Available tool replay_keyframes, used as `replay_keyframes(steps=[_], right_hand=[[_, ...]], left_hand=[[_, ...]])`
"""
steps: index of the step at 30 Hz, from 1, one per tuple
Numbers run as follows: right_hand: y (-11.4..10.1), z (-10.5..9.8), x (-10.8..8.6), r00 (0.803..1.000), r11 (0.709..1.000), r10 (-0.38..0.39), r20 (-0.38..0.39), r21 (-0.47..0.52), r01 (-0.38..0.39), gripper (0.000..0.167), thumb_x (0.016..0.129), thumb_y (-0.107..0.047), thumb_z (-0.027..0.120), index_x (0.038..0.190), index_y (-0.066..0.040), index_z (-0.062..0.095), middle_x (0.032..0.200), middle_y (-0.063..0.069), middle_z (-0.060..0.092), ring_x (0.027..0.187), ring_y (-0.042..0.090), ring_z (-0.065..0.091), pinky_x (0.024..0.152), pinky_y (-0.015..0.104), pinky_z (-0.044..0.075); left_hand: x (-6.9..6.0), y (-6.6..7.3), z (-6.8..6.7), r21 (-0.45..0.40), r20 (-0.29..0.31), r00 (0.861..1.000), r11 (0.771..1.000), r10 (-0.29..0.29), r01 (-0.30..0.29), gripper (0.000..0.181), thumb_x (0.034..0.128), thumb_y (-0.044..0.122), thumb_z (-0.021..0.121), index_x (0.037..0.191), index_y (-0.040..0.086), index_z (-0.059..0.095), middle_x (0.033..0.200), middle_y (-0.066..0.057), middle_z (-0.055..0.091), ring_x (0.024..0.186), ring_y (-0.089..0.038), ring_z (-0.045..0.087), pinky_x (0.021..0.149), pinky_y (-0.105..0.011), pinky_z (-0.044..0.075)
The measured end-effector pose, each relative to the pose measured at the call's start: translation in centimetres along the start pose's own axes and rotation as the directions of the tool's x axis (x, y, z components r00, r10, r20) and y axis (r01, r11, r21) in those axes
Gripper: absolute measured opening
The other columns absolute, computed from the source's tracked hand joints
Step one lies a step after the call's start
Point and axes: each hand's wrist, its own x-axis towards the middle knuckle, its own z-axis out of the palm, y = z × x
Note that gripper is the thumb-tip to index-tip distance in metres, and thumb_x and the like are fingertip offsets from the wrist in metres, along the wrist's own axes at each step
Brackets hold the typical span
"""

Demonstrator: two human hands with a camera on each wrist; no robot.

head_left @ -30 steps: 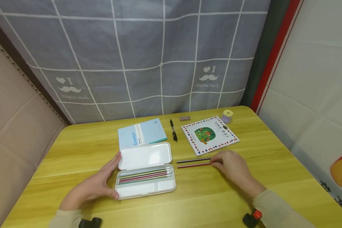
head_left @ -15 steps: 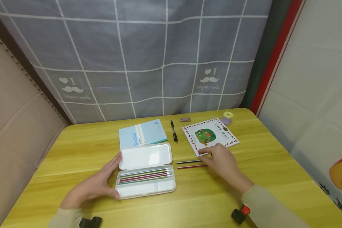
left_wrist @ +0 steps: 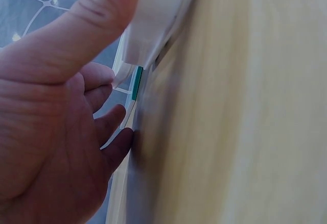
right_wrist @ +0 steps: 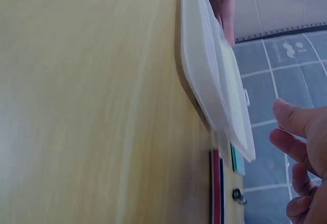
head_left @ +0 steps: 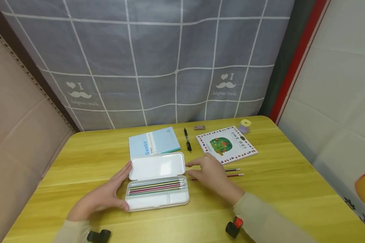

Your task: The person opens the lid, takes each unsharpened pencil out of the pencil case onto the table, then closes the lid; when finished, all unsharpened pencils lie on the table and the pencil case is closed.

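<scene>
A white pencil case (head_left: 147, 201) lies on the table with its lid (head_left: 152, 167) folded back. Several pencils (head_left: 155, 186) fill its rear compartment. My left hand (head_left: 100, 197) rests at the case's left side, thumb on the lower corner and fingertips by the lid; its fingers are fairly straight. To the right, my right hand (head_left: 214, 175) hovers with thumb and forefinger apart beside the lid's right edge. Nothing shows between them in the right wrist view (right_wrist: 309, 157). Below that hand lie a dark pencil (head_left: 232, 169) and a red pencil (head_left: 235, 175), partly hidden by it.
Behind the case lies a blue notebook (head_left: 162, 140), partly under the lid. A black pen (head_left: 187, 139), a small brownish block (head_left: 199, 128), a picture book (head_left: 237, 148) and a purple, yellow-topped container (head_left: 244, 126) stand or lie along the back. A grey curtain (head_left: 158, 91) hangs behind.
My right hand has moved left from the eraser ends of the two loose pencils to the lid's right edge. The pencils stay on the table. My left hand keeps its place.
</scene>
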Motion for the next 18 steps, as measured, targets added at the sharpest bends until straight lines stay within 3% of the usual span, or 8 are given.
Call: replay_keyframes(steps=[3, 10, 18], right_hand=[[-1.1, 0.9, 0.0, 0.999, 0.999, -0.024, 0.041, 0.027, 0.023, 0.016, 0.085, -0.029, 0.088, 0.099, -0.024, 0.086, 0.092, -0.009, 0.08, 0.081, 0.015, 0.055, 0.066, 0.029, 0.046], [-2.6, 3.0, -0.2, 0.987, 0.996, -0.088, 0.137, 0.033, 0.084, 0.019, 0.084, -0.03, 0.089, 0.101, -0.023, 0.086, 0.094, -0.01, 0.079, 0.075, 0.009, 0.048, 0.059, 0.023, 0.04], [-2.9, 4.3, -0.6, 0.981, 0.996, -0.085, 0.175, -0.014, 0.089, 0.017, 0.087, -0.029, 0.086, 0.104, -0.026, 0.085, 0.097, -0.013, 0.079, 0.075, 0.006, 0.049, 0.06, 0.022, 0.041]], left_hand=[[0.1, 0.0, 0.0, 0.001, -0.002, 1.0, 1.0, 0.008, -0.008, 0.145, 0.0617, 0.04, 0.096, 0.167, 0.002, 0.003, 0.174, -0.02, -0.006, 0.155, -0.055, 0.001, 0.114, -0.07, 0.011], [0.0, 0.1, 0.1, 0.0, -0.003, 1.0, 1.0, -0.007, 0.007, 0.144, 0.0627, 0.04, 0.096, 0.167, 0.004, 0.004, 0.174, -0.018, -0.006, 0.156, -0.052, 0.001, 0.116, -0.064, 0.011], [-0.2, 0.1, 0.0, -0.013, -0.007, 0.999, 0.999, 0.034, -0.034, 0.145, 0.061, 0.039, 0.096, 0.167, 0.002, 0.004, 0.174, -0.019, -0.006, 0.153, -0.057, 0.001, 0.113, -0.074, 0.011]])
